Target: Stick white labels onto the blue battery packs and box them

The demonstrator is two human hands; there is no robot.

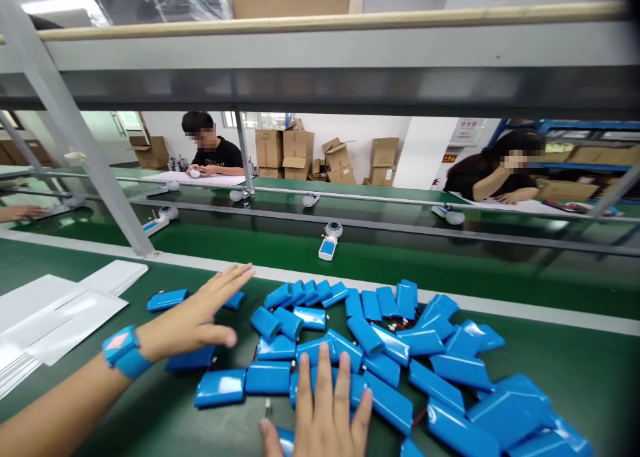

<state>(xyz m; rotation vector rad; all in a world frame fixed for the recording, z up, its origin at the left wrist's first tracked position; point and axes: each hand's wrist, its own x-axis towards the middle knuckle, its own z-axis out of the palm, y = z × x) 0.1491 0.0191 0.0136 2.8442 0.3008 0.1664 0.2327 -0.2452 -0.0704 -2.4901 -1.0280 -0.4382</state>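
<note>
Many blue battery packs [270, 378] with thin wires and small white connectors lie spread over the green bench. Above the left edge of the spread is my left hand [203, 314], thumb apart from the stretched fingers, holding nothing. It hides parts of a few packs beneath it, and a blue band is on that wrist. My right hand [325, 410] lies flat with fingers spread over packs in the front middle, apparently touching them. What is under its palm is hidden.
White sheets [75, 310] lie stacked at the left. Beyond a pale strip, white devices [329, 241] sit on the green conveyor belt [280, 247]. A slanted metal post [100, 157] and an overhead shelf [320, 50] frame the bench. Two people sit opposite; another person's hand [23, 212] shows far left.
</note>
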